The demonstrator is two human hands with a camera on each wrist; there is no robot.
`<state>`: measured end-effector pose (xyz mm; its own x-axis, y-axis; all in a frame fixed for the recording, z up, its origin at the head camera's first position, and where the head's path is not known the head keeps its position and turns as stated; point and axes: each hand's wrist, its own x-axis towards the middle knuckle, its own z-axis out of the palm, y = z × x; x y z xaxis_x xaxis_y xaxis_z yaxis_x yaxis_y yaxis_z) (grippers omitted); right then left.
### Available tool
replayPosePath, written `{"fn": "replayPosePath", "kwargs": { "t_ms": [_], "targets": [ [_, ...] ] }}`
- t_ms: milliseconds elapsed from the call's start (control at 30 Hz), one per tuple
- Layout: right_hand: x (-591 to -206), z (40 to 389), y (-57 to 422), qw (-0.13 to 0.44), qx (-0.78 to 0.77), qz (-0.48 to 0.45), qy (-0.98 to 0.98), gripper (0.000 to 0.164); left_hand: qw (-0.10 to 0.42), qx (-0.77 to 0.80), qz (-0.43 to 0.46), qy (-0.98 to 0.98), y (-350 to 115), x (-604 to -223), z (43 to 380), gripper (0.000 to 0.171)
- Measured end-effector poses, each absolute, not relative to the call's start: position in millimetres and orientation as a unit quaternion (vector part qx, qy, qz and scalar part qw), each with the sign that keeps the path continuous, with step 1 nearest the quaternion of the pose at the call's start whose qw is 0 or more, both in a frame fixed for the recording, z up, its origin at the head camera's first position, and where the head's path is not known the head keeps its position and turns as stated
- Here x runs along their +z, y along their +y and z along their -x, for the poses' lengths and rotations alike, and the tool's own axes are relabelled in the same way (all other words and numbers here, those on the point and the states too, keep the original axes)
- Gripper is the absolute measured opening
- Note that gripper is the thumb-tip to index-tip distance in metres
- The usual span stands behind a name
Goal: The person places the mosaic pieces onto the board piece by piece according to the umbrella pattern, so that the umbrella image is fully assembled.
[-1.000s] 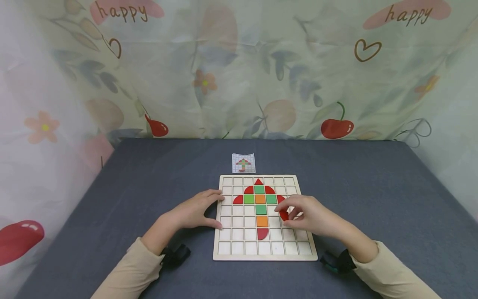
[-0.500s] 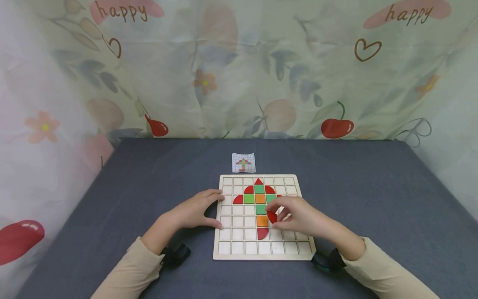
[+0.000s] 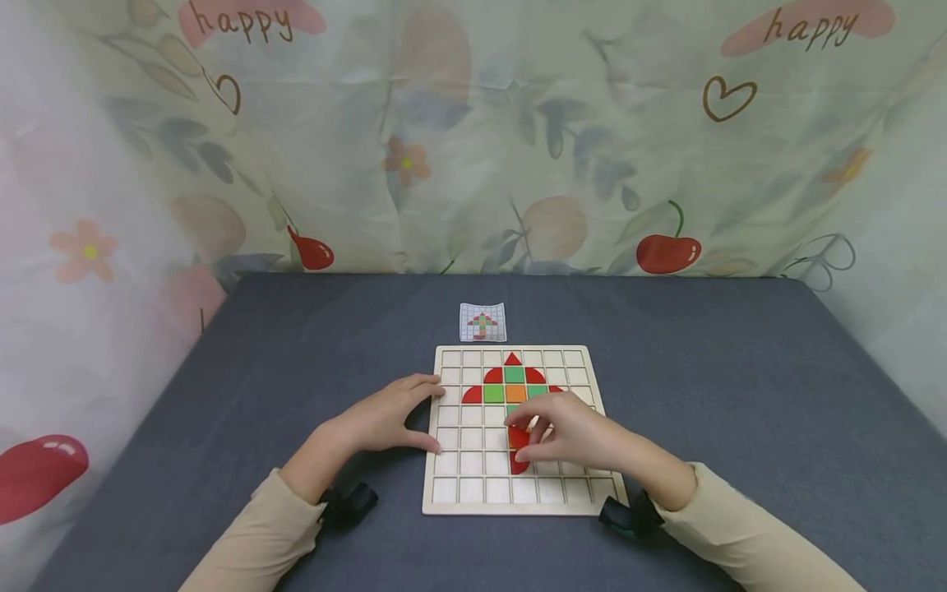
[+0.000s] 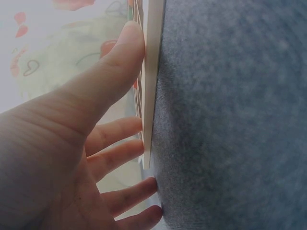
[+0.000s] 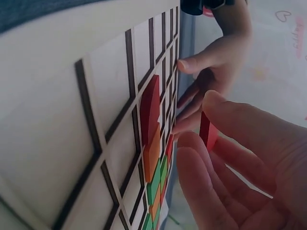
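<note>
In the head view, my right hand (image 3: 580, 429) pinches a red tile (image 3: 517, 437) between thumb and fingers, over the lower column of a wooden grid board (image 3: 462, 492). The right wrist view shows that red tile (image 5: 208, 134) edge-on, raised off the board's face. Fingers straight, my left hand (image 3: 392, 417) touches the board's left edge with thumb and fingertips. Tiles set in the grid form an arrow: a red triangle (image 3: 512, 359) on top, green and orange squares (image 3: 515, 394) below, red quarter-circles (image 3: 472, 395) at the sides. Another red quarter-circle (image 5: 150, 108) ends the column.
A small printed card (image 3: 482, 323) with a matching arrow pattern lies just beyond the board. Everything rests on a dark grey tablecloth (image 3: 325, 329). A patterned curtain (image 3: 473, 164) hangs behind the table. Black camera straps (image 3: 630, 516) sit at both wrists.
My right hand has carried the red tile leftward across the board, from the right-hand columns to above the column with the orange square. My left hand has stayed in place.
</note>
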<state>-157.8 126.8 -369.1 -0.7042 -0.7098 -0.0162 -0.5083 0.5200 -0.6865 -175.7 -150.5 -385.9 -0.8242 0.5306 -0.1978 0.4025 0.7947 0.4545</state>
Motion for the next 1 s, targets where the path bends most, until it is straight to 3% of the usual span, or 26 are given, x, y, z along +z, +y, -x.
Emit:
{"fn": "replayPosePath", "kwargs": {
  "t_ms": [467, 1000],
  "targets": [
    [-371.4, 153.6, 109.3, 0.185, -0.329, 0.332, 0.864, 0.034, 0.160, 0.199, -0.243, 0.936, -149.7, -387.0, 176.2, 0.078],
    [-376.9, 149.7, 96.8, 0.145, -0.264, 0.368, 0.880, 0.022, 0.160, 0.201, -0.246, 0.935, -150.2, -386.3, 176.4, 0.079]
  ]
}}
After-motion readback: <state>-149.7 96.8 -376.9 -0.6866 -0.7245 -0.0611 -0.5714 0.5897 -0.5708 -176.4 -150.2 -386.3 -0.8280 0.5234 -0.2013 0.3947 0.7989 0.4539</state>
